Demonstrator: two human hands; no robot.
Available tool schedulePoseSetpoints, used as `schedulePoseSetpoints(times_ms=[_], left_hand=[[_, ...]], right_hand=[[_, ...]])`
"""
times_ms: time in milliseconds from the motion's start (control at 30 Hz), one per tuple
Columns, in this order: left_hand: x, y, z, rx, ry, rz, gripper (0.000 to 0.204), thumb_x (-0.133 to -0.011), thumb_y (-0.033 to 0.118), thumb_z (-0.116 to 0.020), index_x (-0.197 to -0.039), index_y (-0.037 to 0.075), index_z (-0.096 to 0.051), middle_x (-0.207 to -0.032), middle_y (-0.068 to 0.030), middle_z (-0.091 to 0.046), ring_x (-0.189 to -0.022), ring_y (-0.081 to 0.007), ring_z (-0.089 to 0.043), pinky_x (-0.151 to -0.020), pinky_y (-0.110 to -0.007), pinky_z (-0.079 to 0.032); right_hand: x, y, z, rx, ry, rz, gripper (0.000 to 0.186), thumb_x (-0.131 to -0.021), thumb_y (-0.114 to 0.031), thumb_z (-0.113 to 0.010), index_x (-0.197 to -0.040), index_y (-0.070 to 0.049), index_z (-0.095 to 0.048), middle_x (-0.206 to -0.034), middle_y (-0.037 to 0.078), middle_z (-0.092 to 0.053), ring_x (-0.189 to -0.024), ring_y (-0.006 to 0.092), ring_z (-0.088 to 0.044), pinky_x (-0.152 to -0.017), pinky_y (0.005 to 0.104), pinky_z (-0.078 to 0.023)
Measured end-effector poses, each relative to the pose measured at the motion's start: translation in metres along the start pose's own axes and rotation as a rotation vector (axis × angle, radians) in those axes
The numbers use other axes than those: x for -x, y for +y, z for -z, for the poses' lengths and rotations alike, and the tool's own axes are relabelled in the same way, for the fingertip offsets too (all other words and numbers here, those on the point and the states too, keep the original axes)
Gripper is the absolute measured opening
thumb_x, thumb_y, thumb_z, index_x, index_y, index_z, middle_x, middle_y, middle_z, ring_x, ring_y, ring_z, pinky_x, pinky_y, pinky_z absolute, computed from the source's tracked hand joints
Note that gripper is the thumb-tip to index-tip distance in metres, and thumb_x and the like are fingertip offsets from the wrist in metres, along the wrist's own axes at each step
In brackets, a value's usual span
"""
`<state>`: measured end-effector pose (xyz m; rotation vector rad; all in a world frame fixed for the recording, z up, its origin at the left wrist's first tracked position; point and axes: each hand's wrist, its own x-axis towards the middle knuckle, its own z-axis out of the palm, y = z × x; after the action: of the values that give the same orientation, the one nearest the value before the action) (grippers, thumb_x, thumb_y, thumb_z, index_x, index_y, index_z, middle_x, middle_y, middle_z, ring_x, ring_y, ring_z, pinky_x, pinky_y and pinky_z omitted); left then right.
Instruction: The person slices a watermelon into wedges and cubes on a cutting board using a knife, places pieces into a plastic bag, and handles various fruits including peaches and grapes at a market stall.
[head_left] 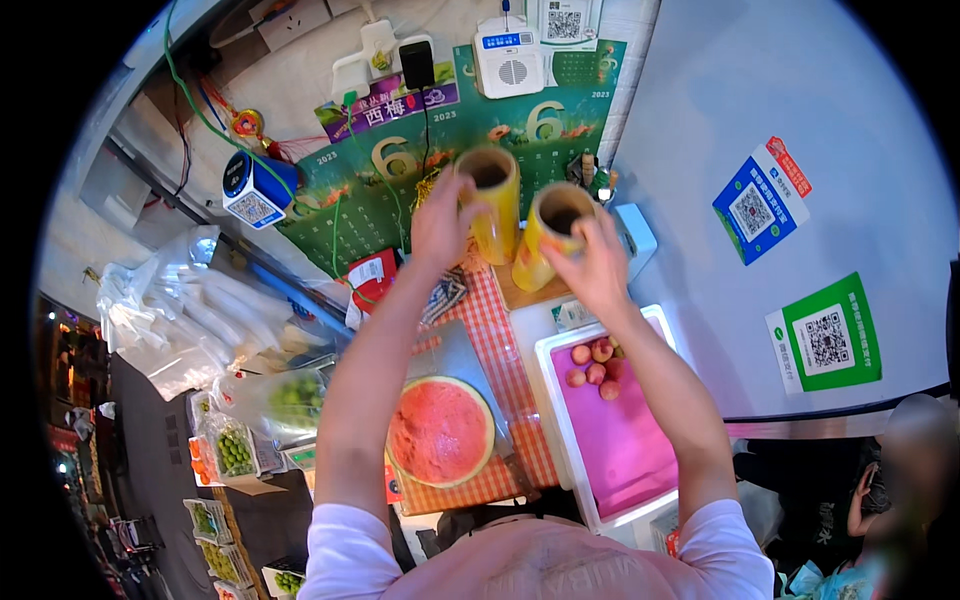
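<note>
Two upright yellow rolls of plastic wrap with hollow cardboard cores stand side by side at the far end of the counter. My left hand is curled against the upper left side of the left wrap roll, its thumb across the front. On the right wrap roll, my right hand grips the upper right side near the rim. Below my left forearm lies a cut watermelon half, red face up. Several peaches sit in a white-rimmed tray with a pink bottom, beside my right forearm.
A red checked cloth covers the counter, with a knife by the watermelon. Plastic bags hang at left above packed green fruit. A white speaker box and green calendar posters are on the back wall.
</note>
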<state>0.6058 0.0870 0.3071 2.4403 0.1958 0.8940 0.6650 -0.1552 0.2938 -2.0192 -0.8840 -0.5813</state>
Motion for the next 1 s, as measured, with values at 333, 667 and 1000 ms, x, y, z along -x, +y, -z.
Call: schedulePoseSetpoints(times_ms=[333,667,1000], left_hand=[[-0.088,-0.037,-0.029,-0.046,-0.262,0.076,0.044,-0.088,0.017,-0.067,-0.131,0.02,-0.06,-0.128,-0.0158,-0.063,-0.113,-0.0347,-0.062,-0.099,-0.042,-0.048],[0.029,-0.035,-0.064,-0.192,0.175,0.33,0.02,-0.094,0.023,-0.06,-0.102,0.007,-0.07,-0.088,-0.0179,-0.07,-0.079,-0.0385,-0.068,-0.071,-0.047,-0.053],[0.161,-0.173,-0.191,-1.031,-0.583,0.189,0.027,-0.091,0.015,-0.055,-0.106,-0.003,-0.068,-0.122,-0.0265,-0.062,-0.101,-0.0365,-0.068,-0.077,-0.042,-0.06]], right_hand=[[-0.051,0.011,-0.018,0.055,-0.158,-0.152,0.072,-0.083,-0.033,-0.075,-0.142,-0.006,-0.043,-0.129,0.023,-0.058,-0.113,0.0395,-0.06,-0.094,0.043,-0.05],[0.008,0.157,0.01,0.767,-0.214,-0.176,0.054,-0.083,-0.03,-0.074,-0.124,0.0,-0.055,-0.108,0.018,-0.062,-0.104,0.0378,-0.06,-0.09,0.0445,-0.052],[0.026,0.151,0.017,0.61,-0.214,-0.459,0.052,-0.084,-0.035,-0.072,-0.114,0.002,-0.051,-0.104,0.021,-0.064,-0.089,0.0388,-0.069,-0.074,0.0471,-0.056]])
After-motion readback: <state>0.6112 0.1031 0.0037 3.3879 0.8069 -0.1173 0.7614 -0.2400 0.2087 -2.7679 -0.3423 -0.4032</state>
